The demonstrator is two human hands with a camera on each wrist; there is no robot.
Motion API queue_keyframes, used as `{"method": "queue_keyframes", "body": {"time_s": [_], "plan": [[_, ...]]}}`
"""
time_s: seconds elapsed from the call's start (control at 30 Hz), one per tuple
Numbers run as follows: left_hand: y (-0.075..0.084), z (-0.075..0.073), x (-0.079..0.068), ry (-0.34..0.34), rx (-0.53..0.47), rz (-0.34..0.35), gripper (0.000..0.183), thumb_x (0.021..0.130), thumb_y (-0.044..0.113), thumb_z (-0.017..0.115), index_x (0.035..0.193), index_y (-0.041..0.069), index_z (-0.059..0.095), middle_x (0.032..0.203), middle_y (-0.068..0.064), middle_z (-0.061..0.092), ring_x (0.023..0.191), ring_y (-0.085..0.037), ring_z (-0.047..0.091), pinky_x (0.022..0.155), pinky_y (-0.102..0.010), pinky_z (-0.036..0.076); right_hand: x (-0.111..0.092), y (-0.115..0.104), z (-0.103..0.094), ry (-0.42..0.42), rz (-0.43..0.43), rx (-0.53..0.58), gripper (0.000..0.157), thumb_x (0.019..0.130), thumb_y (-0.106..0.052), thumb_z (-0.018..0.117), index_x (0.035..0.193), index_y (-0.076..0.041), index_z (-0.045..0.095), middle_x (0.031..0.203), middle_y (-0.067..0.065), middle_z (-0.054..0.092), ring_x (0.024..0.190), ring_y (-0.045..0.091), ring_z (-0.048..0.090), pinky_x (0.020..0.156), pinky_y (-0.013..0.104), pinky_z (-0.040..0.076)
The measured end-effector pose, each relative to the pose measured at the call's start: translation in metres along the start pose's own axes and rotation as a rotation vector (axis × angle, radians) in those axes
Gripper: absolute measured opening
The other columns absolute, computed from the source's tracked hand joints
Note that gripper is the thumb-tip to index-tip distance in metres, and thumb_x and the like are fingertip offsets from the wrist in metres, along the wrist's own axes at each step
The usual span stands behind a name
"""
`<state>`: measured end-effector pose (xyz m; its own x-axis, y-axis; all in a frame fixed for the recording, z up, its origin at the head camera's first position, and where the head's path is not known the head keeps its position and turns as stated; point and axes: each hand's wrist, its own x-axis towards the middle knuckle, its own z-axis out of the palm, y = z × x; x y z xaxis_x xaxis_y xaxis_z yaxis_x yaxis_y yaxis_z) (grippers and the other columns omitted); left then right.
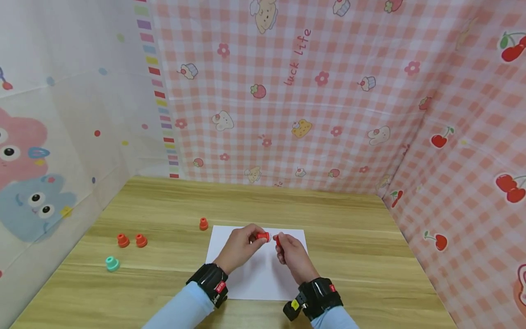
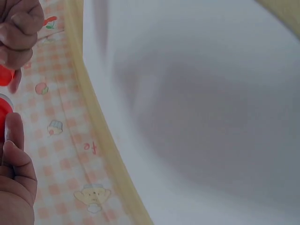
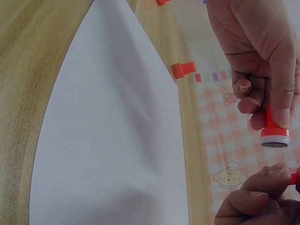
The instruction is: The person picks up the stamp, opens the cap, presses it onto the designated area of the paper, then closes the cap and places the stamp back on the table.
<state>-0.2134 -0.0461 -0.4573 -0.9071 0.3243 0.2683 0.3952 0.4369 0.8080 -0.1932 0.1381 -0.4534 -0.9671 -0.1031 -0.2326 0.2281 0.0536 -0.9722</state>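
Observation:
Above a white sheet of paper (image 1: 256, 278), my left hand (image 1: 239, 246) pinches a small red stamp (image 1: 262, 236) between thumb and fingers. In the right wrist view the stamp (image 3: 275, 133) shows a white ring and a dark face at its uncovered end. Just to the right, my right hand (image 1: 297, 257) holds a red cap (image 1: 278, 241) in curled fingers, mostly hidden by them. A narrow gap separates stamp and cap, and the left wrist view shows the cap (image 2: 5, 76) facing the stamp's white rim.
One red stamp (image 1: 203, 223) stands off the paper's far left corner. Further left are two more red stamps (image 1: 123, 240) and a turquoise stamp (image 1: 112, 263) on the wooden table (image 1: 353, 237). A pink checked cloth (image 1: 287, 151) hangs behind the table.

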Motion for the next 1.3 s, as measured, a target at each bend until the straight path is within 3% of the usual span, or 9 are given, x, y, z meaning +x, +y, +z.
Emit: {"method": "queue_keyframes", "body": {"time_s": [0.3,0.63,0.93,1.13,1.3], "plan": [[-0.004,-0.016,0.011,0.017,0.124,-0.009,0.009,0.092,0.013,0.072,0.101,0.012,0.070,0.080,0.008,0.063,0.072,-0.012,0.053,0.060,-0.025,0.045,-0.002,0.000,-0.001,0.015,0.016,-0.002,0.042,0.108,-0.033,0.041,0.121,0.004,0.055,0.084,0.004,0.047,0.074,0.017,0.045,0.065,0.026,0.038],[-0.015,-0.028,0.024,-0.062,0.289,-0.081,0.009,0.091,0.013,0.073,0.099,0.012,0.068,0.085,0.003,0.061,0.077,-0.017,0.053,0.070,-0.029,0.049,0.001,0.003,-0.003,0.027,0.009,0.001,0.041,0.108,-0.032,0.042,0.121,0.005,0.055,0.084,0.004,0.047,0.074,0.017,0.046,0.065,0.025,0.038],[-0.019,-0.030,0.035,-0.162,0.499,-0.026,0.008,0.092,0.012,0.071,0.097,0.008,0.067,0.083,0.001,0.058,0.076,-0.017,0.053,0.077,-0.032,0.051,-0.001,0.003,-0.004,0.028,0.002,0.007,0.042,0.107,-0.033,0.043,0.121,0.005,0.055,0.083,0.003,0.048,0.072,0.016,0.045,0.063,0.025,0.036],[-0.028,-0.027,0.042,-0.196,0.665,0.101,0.008,0.092,0.011,0.071,0.091,0.007,0.064,0.079,-0.001,0.056,0.073,-0.017,0.054,0.074,-0.034,0.051,-0.001,0.003,-0.005,0.030,0.008,-0.001,0.043,0.107,-0.034,0.044,0.122,0.005,0.055,0.084,0.004,0.048,0.074,0.017,0.046,0.065,0.025,0.038],[-0.037,-0.022,0.045,-0.198,0.752,0.148,0.011,0.091,0.011,0.073,0.092,0.007,0.063,0.079,-0.003,0.057,0.073,-0.017,0.056,0.074,-0.033,0.053,-0.002,0.003,-0.005,0.030,0.004,-0.014,0.043,0.107,-0.035,0.045,0.122,0.004,0.056,0.085,0.004,0.048,0.076,0.017,0.047,0.066,0.025,0.039]]}}
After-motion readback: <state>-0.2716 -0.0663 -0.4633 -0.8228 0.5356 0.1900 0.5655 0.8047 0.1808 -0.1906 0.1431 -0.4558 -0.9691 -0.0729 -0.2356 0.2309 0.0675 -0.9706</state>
